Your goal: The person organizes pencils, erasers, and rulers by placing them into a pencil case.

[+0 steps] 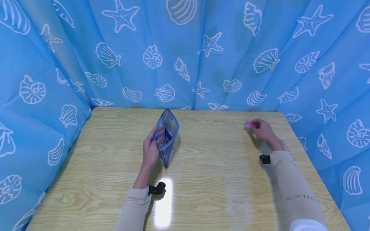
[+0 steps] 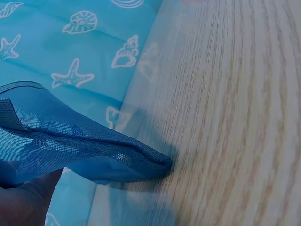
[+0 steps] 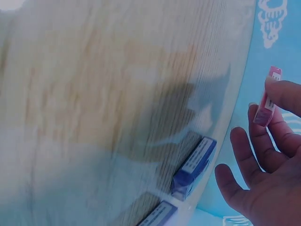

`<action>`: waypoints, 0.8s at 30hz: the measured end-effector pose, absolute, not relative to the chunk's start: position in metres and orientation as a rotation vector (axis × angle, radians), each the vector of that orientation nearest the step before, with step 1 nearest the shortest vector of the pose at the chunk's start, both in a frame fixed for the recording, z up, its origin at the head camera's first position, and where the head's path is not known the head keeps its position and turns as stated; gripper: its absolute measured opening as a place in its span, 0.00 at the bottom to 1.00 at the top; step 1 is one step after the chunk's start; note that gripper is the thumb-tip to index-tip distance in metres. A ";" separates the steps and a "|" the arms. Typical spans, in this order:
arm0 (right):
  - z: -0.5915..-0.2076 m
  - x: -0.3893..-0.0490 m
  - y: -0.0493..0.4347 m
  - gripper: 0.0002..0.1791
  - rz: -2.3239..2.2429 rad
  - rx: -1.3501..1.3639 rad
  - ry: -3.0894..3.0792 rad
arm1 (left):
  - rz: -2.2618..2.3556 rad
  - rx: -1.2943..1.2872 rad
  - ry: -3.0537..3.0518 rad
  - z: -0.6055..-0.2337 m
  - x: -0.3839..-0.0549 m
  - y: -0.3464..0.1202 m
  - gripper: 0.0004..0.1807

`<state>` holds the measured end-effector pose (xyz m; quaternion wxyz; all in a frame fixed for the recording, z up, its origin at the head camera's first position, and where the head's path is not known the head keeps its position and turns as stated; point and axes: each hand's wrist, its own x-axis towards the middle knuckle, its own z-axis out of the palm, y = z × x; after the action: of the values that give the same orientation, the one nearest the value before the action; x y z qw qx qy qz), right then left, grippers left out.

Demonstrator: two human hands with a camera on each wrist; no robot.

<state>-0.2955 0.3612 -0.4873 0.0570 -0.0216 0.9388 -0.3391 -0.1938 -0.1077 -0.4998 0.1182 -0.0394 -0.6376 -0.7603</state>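
In the head view my left hand [image 1: 150, 149] grips the near-left side of a blue mesh zip pouch [image 1: 166, 153], thumb at its rim. The pouch's mouth gapes upward, and a dark blue item [image 1: 168, 134] shows inside. Up close in the left wrist view, the pouch's mesh corner [image 2: 136, 157] points over the wooden table. Far to the right, my right hand [image 1: 263, 131] pinches a small pink block [image 1: 250, 124] between thumb and fingertips. The right wrist view shows a white label on this pink block [image 3: 267, 101], with the other fingers spread.
Two dark blue blocks with white labels, one whole [image 3: 194, 162] and one cut off by the frame [image 3: 160, 215], lie near the table edge beside the right hand. A blue shell-print curtain [image 1: 185, 64] hangs around the back and sides of the wooden table [image 1: 208, 179].
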 end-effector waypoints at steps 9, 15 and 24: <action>-0.492 -0.291 0.349 0.21 -1.077 -0.151 2.885 | -2.229 -0.116 -1.866 -0.502 -0.193 -0.108 0.34; -0.490 -0.288 0.341 0.20 -1.103 -0.190 2.882 | -2.226 -0.109 -1.860 -0.501 -0.193 -0.107 0.35; -0.487 -0.286 0.329 0.19 -1.126 -0.232 2.881 | -2.228 -0.120 -1.850 -0.500 -0.192 -0.106 0.34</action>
<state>-0.2860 0.3292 -0.4867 0.0198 -0.0748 0.9286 -0.3629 -0.1923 -0.1060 -0.5003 0.1215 -0.0411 -0.6335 -0.7630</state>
